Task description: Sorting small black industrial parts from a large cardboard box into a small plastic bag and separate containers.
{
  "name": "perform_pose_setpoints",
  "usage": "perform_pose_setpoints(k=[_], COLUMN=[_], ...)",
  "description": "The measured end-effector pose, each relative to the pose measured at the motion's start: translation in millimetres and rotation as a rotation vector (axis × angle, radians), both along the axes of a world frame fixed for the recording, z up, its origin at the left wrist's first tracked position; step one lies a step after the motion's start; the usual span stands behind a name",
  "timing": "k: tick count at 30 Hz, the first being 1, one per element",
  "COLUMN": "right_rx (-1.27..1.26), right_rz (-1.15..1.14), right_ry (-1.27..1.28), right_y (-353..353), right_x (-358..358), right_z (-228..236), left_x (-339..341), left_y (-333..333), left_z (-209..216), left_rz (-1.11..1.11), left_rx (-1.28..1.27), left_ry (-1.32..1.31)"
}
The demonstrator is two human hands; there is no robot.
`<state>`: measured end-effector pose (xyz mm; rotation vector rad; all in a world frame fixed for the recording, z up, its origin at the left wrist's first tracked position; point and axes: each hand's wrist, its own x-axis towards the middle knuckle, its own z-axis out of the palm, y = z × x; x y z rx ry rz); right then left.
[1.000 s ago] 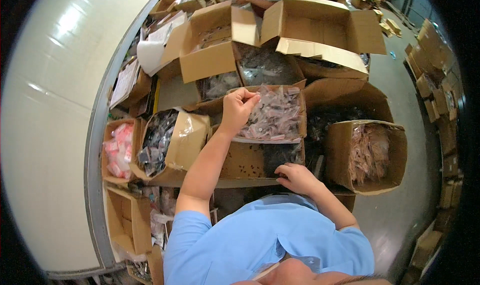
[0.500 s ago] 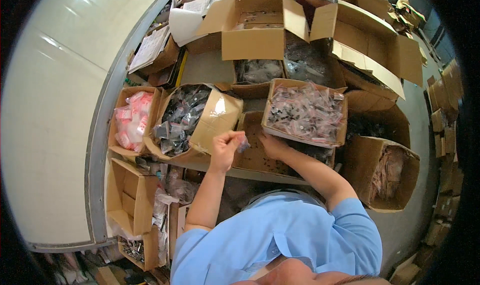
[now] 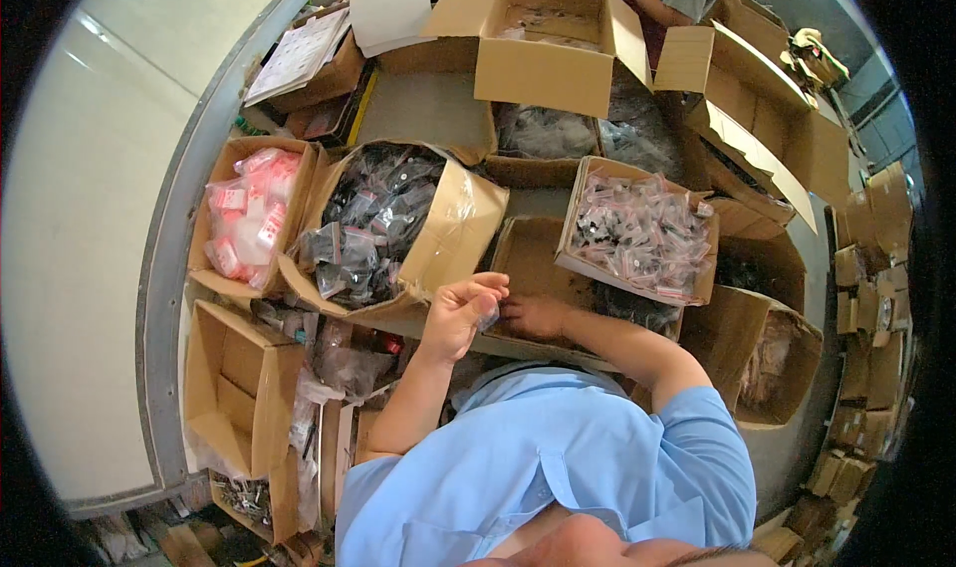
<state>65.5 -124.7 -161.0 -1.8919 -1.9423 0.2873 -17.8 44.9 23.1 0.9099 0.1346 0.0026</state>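
Observation:
My left hand [image 3: 460,320] is raised over the near edge of a shallow cardboard box [image 3: 533,253], its thumb and fingers pinched on a small clear plastic bag [image 3: 488,317]. Close beside the bag is my right hand [image 3: 538,317], low over the box. Its fingers are curled together and slightly blurred; whatever they hold is hidden. Behind it, a carton of small clear bags with dark parts [image 3: 642,230] rests at an angle across the box's right side. On the left, another carton [image 3: 460,224] is filled with dark parts in clear bags.
A carton of pink-and-white bags [image 3: 249,219] stands far left. Open cartons [image 3: 543,74] line the back, where another person's arm [image 3: 652,4] shows. At lower left is an open carton [image 3: 234,388]; at right, a tilted carton [image 3: 732,343]. A pale panel [image 3: 90,268] borders the left.
My right hand has drawn back from deeper in the shallow box toward my left hand. My left hand still pinches the small bag. The whole view has shifted slightly.

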Motion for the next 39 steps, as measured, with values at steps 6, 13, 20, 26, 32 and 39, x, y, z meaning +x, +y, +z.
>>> perform_pose_setpoints(k=[6, 13, 20, 26, 32, 39], right_rx=[-0.406, -0.336, -0.426, -0.689, -0.522, -0.927], right_rz=[0.107, -0.136, -0.191, -0.221, -0.952, -0.799], right_ry=[0.007, 0.016, 0.248, 0.155, -0.213, -1.088], right_y=[-28.6, -49.4, 14.8, -19.6, -64.1, -105.9], right_x=[-3.2, 1.4, -5.7, 7.0, 16.3, 15.1], right_z=[40.9, 62.3, 15.0, 52.3, 47.6, -50.5], left_x=[11.8, 32.4, 42.5, 36.2, 36.0, 44.5], left_y=[7.1, -4.8, -12.6, -7.4, -2.2, -8.7], left_z=[-11.1, -6.4, -14.2, -7.2, -12.2, -16.6], left_rz=[-0.070, -0.196, -0.269, -0.231, -0.266, -0.339], left_rx=[0.060, 0.110, 0.096, -0.006, -0.013, 0.018], left_ry=[-0.088, 0.045, 0.065, 0.158, 0.155, 0.141])
